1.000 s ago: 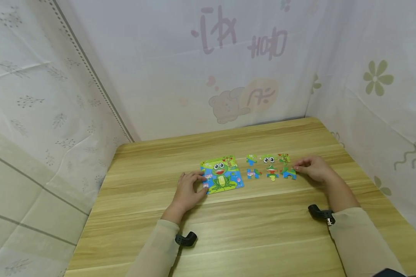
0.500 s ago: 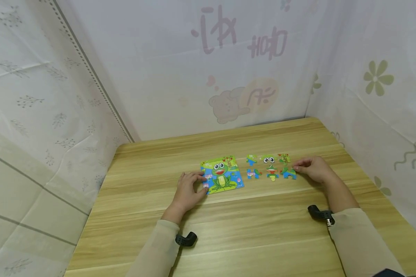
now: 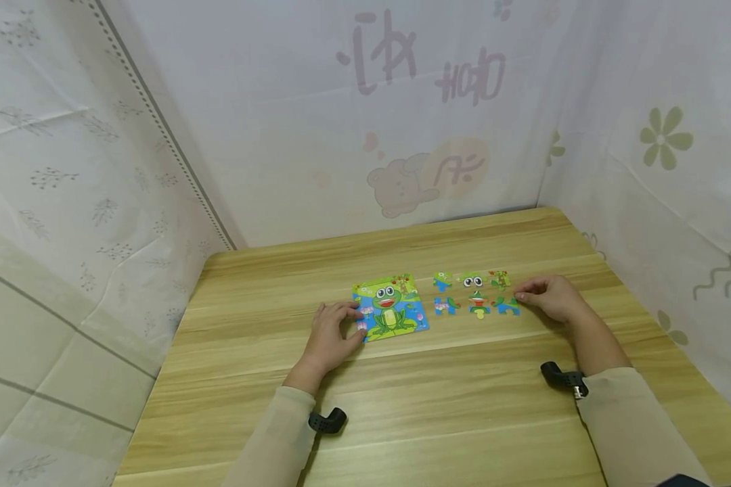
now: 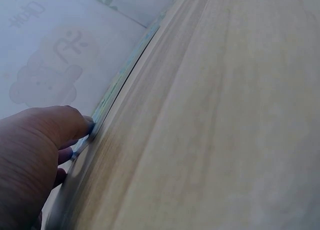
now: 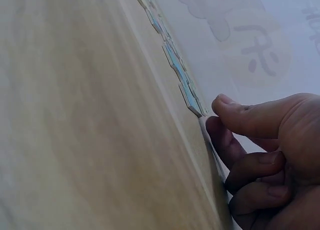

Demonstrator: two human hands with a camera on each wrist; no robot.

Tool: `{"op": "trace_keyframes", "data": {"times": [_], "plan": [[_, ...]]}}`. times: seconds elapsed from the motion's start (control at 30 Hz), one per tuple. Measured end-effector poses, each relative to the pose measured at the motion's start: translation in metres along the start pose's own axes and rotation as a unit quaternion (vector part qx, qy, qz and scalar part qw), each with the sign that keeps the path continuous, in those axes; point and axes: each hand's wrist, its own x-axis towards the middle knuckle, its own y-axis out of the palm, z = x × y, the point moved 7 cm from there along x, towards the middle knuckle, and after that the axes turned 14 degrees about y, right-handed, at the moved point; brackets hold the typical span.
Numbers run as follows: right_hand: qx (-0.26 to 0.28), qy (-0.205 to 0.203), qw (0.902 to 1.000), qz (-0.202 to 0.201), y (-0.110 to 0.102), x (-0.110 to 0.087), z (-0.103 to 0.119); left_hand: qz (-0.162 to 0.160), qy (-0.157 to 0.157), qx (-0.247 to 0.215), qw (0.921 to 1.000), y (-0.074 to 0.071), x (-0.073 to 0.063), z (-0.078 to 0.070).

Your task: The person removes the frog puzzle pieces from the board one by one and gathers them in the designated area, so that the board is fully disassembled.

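A square frog picture board [image 3: 391,319] lies flat on the wooden table. My left hand [image 3: 329,339] rests at its left side, fingertips and thumb touching the edge; the left wrist view shows the thumb against the thin rim. To the board's right, several frog puzzle pieces lie in two rows. My right hand [image 3: 551,297] is beside the lower right piece [image 3: 507,306], its thumb and index finger close to that piece's right edge. In the right wrist view the thumb tip stands apart from the index finger, and the other fingers are loosely bent.
Above that piece lies a piece with a red-fruited tree [image 3: 499,278]; a piece with the frog's eyes [image 3: 472,280] is left of it. The frog's mouth piece [image 3: 478,306] is in the lower row. Patterned curtains [image 3: 317,135] enclose the table [image 3: 438,419].
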Motion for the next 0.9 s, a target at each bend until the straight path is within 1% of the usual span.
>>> {"op": "trace_keyframes", "data": {"times": [0.1,0.23,0.33,0.5,0.77,0.9], "plan": [[-0.007,-0.007,0.9999,-0.007,0.0,-0.001,0.003,0.003,-0.003,0.0,1.0,0.0,0.0,0.0],[-0.008,-0.023,0.9996,-0.012,0.004,-0.002,0.014,0.007,-0.008,0.004,0.9999,0.001,0.0,0.0],[0.007,-0.029,0.9995,0.007,0.011,-0.002,0.026,0.007,-0.006,0.009,0.9999,0.001,0.0,0.001],[0.021,-0.047,0.9977,0.043,0.03,0.0,0.051,0.006,-0.002,0.01,0.9999,0.001,0.0,0.001],[0.033,-0.086,0.9929,0.075,0.064,0.002,0.098,0.012,-0.006,0.008,0.9999,0.002,-0.001,0.001],[0.042,-0.105,0.9892,0.093,0.084,0.0,0.12,0.007,0.0,0.009,0.9999,0.002,-0.001,0.0]]}}
